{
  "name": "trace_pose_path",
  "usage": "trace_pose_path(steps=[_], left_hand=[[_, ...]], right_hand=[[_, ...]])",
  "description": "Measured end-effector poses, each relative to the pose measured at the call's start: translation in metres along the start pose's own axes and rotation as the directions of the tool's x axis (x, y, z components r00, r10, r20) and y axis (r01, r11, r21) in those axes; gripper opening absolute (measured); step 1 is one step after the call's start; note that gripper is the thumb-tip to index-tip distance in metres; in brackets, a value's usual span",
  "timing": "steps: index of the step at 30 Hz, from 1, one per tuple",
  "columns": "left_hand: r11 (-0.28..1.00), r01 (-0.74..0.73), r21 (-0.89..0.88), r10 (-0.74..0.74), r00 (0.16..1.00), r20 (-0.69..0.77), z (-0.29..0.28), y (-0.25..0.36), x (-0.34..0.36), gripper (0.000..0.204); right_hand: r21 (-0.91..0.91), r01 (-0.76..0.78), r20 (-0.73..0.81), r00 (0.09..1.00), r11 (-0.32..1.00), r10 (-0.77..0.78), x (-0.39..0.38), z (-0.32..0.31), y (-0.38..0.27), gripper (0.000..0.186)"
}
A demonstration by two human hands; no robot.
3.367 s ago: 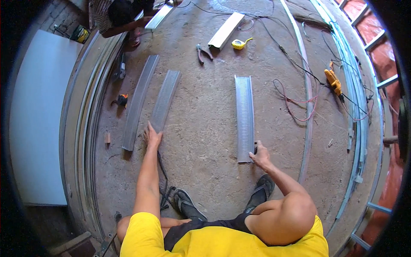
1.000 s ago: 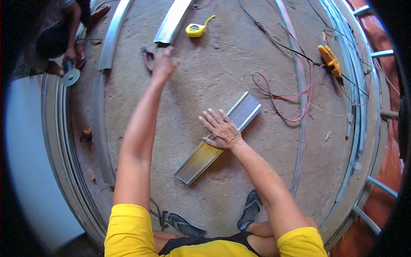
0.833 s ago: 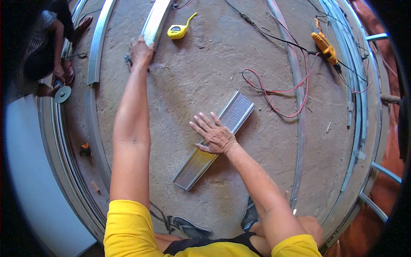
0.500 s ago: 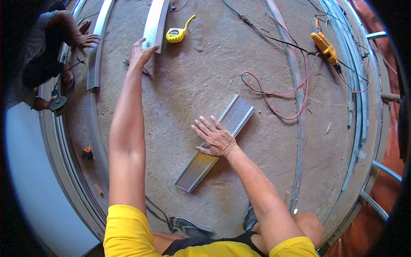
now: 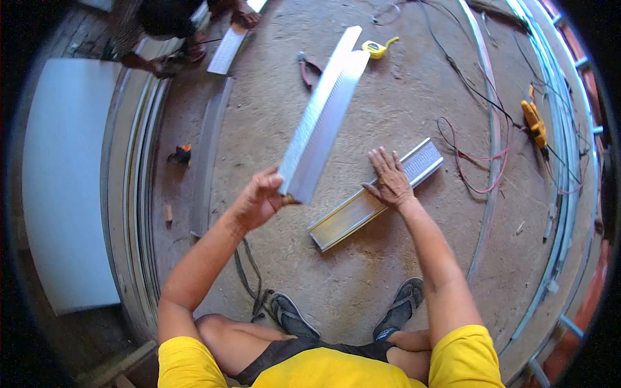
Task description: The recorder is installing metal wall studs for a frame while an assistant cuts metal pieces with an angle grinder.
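Note:
Gripped at its near end, a shiny metal channel [image 5: 325, 123] is in my left hand [image 5: 264, 197], thumb on one side and fingers beneath. It slants up and away to the right, apparently lifted off the floor. My right hand [image 5: 391, 180] lies flat, fingers outstretched, on a second, shorter metal channel [image 5: 349, 218] resting diagonally on the concrete. Beyond the held channel's far end sits a yellow tape measure [image 5: 374, 50]. Pliers with reddish handles [image 5: 310, 70] lie to the left of the held channel, partly covered by it.
A co-worker's hand [image 5: 246, 15] touches another metal strip [image 5: 228, 53] at the upper left. A yellow power drill [image 5: 534, 123] and red-black cable [image 5: 460, 155] lie right, near long metal profiles [image 5: 564, 161]. A white panel [image 5: 71, 187] stands left. Dark straps [image 5: 255, 278] lie by my foot.
My left hand has drawn its metal channel back toward me and raised it. My right hand stays on the shorter channel. The view has shifted left; the co-worker's hand has moved along the strip.

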State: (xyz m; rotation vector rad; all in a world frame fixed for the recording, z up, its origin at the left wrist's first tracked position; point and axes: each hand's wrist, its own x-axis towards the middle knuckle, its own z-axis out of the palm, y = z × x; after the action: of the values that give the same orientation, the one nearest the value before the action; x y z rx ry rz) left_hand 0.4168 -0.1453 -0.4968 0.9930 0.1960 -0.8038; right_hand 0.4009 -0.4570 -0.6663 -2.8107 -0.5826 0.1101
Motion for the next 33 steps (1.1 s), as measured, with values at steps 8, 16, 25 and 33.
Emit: trace_pose_path(steps=[8, 16, 25, 33], left_hand=[[0.99, 0.14, 0.013, -0.14, 0.988, 0.064, -0.016, -0.053, -0.106, 0.084], [0.939, 0.339, -0.055, -0.315, 0.914, 0.254, -0.006, -0.1, -0.091, 0.071], [0.038, -0.127, 0.991, -0.021, 0.992, 0.128, 0.065, -0.024, -0.177, 0.06], [0.029, -0.327, 0.945, -0.259, 0.91, 0.323, 0.16, -0.003, -0.255, 0.059]], right_hand=[[-0.233, 0.595, -0.021, 0.788, 0.769, -0.616, 0.004, -0.119, -0.044, 0.109], [-0.389, 0.6, -0.196, 0.687, 0.699, -0.699, -0.026, -0.136, -0.083, 0.051], [-0.383, 0.552, 0.21, 0.833, 0.741, -0.512, -0.002, -0.031, -0.018, 0.061], [0.007, 0.362, 0.687, 0.676, 0.932, -0.268, 0.033, -0.063, -0.028, 0.119]])
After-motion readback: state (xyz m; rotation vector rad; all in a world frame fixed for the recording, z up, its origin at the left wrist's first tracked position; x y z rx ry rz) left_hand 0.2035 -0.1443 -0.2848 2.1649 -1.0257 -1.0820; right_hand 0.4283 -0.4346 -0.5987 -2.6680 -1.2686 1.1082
